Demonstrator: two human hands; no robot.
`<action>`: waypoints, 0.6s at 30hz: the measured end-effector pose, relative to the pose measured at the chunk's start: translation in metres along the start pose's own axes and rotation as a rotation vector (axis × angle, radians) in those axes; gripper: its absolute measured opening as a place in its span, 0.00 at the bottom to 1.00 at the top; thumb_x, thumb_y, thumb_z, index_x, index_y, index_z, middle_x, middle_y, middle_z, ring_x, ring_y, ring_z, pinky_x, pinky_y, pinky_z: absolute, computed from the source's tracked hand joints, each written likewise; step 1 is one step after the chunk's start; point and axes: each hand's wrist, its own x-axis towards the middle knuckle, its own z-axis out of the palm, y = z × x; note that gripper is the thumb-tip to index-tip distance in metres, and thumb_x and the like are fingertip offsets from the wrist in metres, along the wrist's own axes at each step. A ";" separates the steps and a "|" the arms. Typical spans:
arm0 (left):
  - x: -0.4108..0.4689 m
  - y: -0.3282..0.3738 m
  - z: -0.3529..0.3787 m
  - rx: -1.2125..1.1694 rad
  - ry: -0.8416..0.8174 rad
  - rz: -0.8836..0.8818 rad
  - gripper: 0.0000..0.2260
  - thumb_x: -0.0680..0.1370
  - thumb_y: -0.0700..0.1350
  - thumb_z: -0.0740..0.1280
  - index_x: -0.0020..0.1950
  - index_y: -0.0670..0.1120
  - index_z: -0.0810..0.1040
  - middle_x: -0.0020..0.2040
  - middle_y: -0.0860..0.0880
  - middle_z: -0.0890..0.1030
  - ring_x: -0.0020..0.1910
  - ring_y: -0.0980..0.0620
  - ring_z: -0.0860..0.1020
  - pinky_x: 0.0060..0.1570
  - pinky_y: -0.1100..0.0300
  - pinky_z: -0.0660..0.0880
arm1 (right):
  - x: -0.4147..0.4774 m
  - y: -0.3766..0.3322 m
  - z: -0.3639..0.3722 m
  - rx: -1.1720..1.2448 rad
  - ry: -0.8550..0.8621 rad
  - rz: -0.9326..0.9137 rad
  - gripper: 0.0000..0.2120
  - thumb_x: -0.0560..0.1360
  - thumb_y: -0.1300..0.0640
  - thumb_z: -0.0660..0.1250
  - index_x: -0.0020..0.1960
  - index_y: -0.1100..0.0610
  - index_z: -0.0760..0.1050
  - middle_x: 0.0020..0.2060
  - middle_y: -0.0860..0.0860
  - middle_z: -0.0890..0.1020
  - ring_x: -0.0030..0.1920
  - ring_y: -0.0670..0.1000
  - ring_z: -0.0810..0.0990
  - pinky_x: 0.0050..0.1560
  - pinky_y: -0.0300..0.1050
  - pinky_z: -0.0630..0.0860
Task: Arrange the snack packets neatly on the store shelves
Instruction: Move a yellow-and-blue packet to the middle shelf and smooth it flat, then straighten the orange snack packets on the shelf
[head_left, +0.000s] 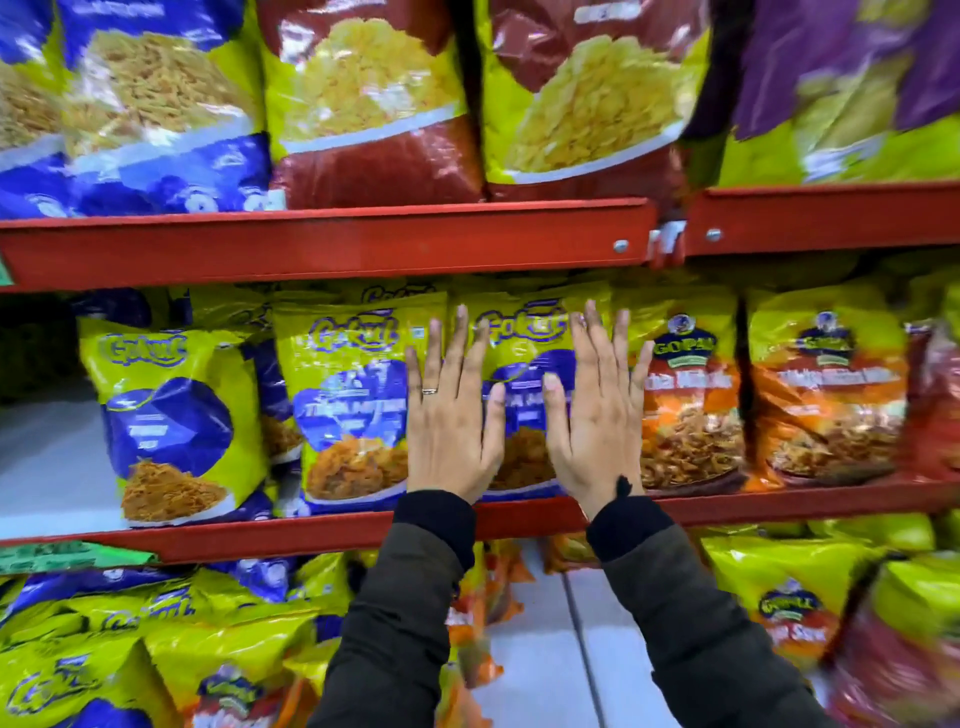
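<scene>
On the middle red shelf (322, 530) stand yellow-and-blue snack packets. My left hand (452, 410) and my right hand (597, 410) lie flat, fingers spread and pointing up, against the front of one blue packet (522, 358) at the centre. Neither hand grips anything. Another blue packet (348, 400) stands upright just left of my left hand, and a third (171, 421) leans further left. Orange packets (691, 415) (826, 395) stand upright to the right of my right hand.
The upper shelf (322, 244) holds large blue, maroon (374, 98) and purple (852, 88) bags. On the lower shelf, yellow packets (156, 639) lie jumbled at left and others (789, 597) at right, with bare white shelf (550, 649) between. Bare shelf (47, 467) shows at far left.
</scene>
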 end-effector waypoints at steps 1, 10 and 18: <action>0.001 0.019 0.010 -0.020 -0.001 0.013 0.27 0.82 0.50 0.53 0.81 0.49 0.55 0.83 0.48 0.54 0.83 0.46 0.47 0.82 0.43 0.44 | 0.000 0.018 -0.010 -0.009 0.000 0.015 0.27 0.83 0.50 0.53 0.80 0.57 0.56 0.81 0.51 0.56 0.82 0.55 0.47 0.81 0.61 0.44; 0.019 0.196 0.114 -0.426 -0.062 -0.002 0.23 0.83 0.47 0.55 0.79 0.46 0.60 0.79 0.47 0.66 0.78 0.49 0.63 0.78 0.56 0.57 | 0.001 0.196 -0.104 0.025 0.014 0.250 0.26 0.83 0.47 0.53 0.79 0.55 0.58 0.80 0.51 0.60 0.82 0.53 0.52 0.81 0.55 0.48; 0.063 0.265 0.180 -0.835 -0.118 -0.530 0.16 0.82 0.42 0.61 0.69 0.52 0.75 0.55 0.54 0.80 0.44 0.54 0.79 0.53 0.55 0.76 | 0.031 0.316 -0.147 0.499 0.009 0.728 0.14 0.81 0.53 0.60 0.66 0.51 0.71 0.71 0.58 0.71 0.71 0.57 0.69 0.69 0.42 0.62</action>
